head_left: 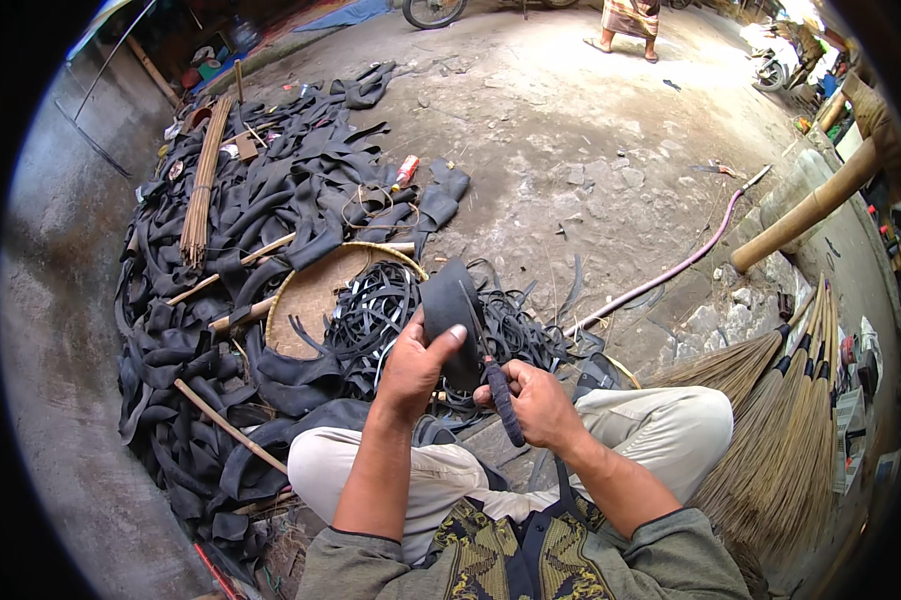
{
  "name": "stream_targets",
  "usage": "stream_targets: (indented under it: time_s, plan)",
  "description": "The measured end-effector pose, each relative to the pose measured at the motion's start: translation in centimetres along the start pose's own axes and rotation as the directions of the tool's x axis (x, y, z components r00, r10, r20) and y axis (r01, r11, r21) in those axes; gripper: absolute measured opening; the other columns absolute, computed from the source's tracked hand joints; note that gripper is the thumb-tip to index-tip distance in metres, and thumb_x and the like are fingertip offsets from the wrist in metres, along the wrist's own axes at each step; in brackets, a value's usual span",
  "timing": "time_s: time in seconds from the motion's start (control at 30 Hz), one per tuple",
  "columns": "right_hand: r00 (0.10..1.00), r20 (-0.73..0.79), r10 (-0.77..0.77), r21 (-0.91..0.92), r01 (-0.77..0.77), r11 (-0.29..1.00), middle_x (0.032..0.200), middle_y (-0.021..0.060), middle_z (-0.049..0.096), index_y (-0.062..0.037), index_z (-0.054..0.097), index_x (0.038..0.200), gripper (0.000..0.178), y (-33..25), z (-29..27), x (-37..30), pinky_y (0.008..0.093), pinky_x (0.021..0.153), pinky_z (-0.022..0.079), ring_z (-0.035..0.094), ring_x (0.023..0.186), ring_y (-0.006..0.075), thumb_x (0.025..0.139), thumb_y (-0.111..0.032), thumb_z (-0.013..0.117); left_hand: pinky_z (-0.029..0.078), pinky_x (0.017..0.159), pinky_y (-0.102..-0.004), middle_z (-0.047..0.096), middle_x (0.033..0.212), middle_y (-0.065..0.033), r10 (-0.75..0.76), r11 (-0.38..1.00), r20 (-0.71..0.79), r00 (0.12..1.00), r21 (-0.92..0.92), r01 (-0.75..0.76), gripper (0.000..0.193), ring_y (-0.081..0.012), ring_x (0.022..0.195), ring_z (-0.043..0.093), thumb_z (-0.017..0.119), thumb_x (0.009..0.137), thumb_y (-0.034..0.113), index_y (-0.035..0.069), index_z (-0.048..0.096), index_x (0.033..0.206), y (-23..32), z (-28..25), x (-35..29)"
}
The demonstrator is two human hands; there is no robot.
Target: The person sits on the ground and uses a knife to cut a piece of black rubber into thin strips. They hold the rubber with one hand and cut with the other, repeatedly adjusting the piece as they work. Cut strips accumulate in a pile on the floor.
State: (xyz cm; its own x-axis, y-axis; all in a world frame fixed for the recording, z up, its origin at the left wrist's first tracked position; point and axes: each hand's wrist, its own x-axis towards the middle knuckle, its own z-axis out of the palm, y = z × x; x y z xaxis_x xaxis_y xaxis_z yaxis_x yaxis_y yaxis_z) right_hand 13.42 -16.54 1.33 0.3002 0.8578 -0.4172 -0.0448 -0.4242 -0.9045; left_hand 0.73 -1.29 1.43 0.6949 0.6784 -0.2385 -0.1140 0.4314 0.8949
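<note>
My left hand (416, 362) is closed on a broad, curved piece of black rubber (442, 303), its thumb lying flat on the surface. A knife (504, 408) with a dark wrapped handle is in my right hand (542, 402), its fingers closed round the handle's upper part. The knife's thin blade points up and away along the right side of the rubber piece; whether the edge touches it I cannot tell. Just beyond my hands, a tangle of narrow black rubber strips (363, 318) fills part of a round woven tray (305, 292) and spills out to the right.
Black rubber pieces (210, 330) heap up on the left, with a stick bundle (208, 185) on top. Brooms (770, 440) fan out at right, near a bamboo pole (805, 215) and a long pinkish tube (670, 255). A person's legs (630, 30) show far off.
</note>
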Motion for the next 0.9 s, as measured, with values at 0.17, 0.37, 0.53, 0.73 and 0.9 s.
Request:
stream_targets:
  time_s: [0.17, 0.37, 0.53, 0.73, 0.9]
  plan:
    - [1.0, -0.022, -0.021, -0.055, 0.02, 0.998, 0.082, 0.0037, 0.07, 0.0008, 0.064, 0.1, 0.034, -0.2, 0.3, -0.1, 0.0231, 0.066, 0.046, 0.059, 0.073, 0.0052, 0.092, -0.029, 0.079, 0.045, 0.105, -0.0313, 0.064, 0.129, -0.0067, 0.053, 0.999, 0.019, 0.998, -0.005, -0.053, 0.05, -0.0147, 0.115, 0.06, 0.067, 0.095, 0.005, 0.001, 0.051, 0.142, 0.1, -0.1, 0.2]
    - [0.999, -0.012, 0.045, -0.052, -0.046, 0.998, 0.087, 0.004, 0.073, 0.0017, 0.064, 0.106, 0.033, -0.2, -0.2, 0.5, 0.0229, 0.066, 0.047, 0.061, 0.074, 0.0059, 0.095, -0.028, 0.075, 0.047, 0.103, -0.0314, 0.064, 0.127, -0.0061, 0.012, 0.989, 0.093, 0.996, 0.144, -0.025, 0.052, -0.0145, 0.113, 0.061, 0.067, 0.095, 0.005, 0.003, 0.051, 0.144, -0.2, 0.0, -0.4]
    - [0.999, 0.044, -0.026, 0.037, 0.024, 0.999, 0.096, 0.0074, 0.076, 0.0031, 0.065, 0.111, 0.028, 0.1, -0.1, 0.0, 0.0234, 0.069, 0.05, 0.066, 0.079, 0.0077, 0.099, -0.022, 0.07, 0.05, 0.099, -0.0304, 0.065, 0.124, -0.0073, 0.013, 1.0, 0.016, 1.0, -0.013, -0.013, 0.047, -0.0147, 0.108, 0.063, 0.07, 0.096, 0.012, 0.0, 0.054, 0.139, -0.4, -0.4, 0.1]
    - [0.999, 0.027, -0.048, -0.063, 0.049, 0.997, 0.072, 0.0098, 0.069, -0.0069, 0.074, 0.113, 0.048, 1.5, 0.9, 0.7, 0.0326, 0.06, 0.048, 0.061, 0.062, 0.0142, 0.089, -0.048, 0.078, 0.058, 0.09, -0.0384, 0.068, 0.112, -0.0056, -0.037, 0.979, -0.038, 0.999, -0.2, 0.029, 0.035, -0.0196, 0.099, 0.069, 0.065, 0.098, 0.007, 0.005, 0.055, 0.131, -0.3, -1.6, 0.9]
    - [0.998, 0.042, -0.056, -0.063, 0.059, 0.996, 0.07, 0.0114, 0.068, -0.0006, 0.073, 0.096, 0.059, 1.4, 0.3, 0.8, 0.0349, 0.061, 0.049, 0.065, 0.063, 0.0206, 0.086, -0.059, 0.076, 0.059, 0.09, -0.0415, 0.067, 0.114, -0.0056, -0.029, 0.985, -0.092, 0.995, -0.17, 0.013, 0.036, -0.021, 0.099, 0.07, 0.065, 0.097, 0.006, 0.006, 0.053, 0.131, -0.6, -1.4, 1.1]
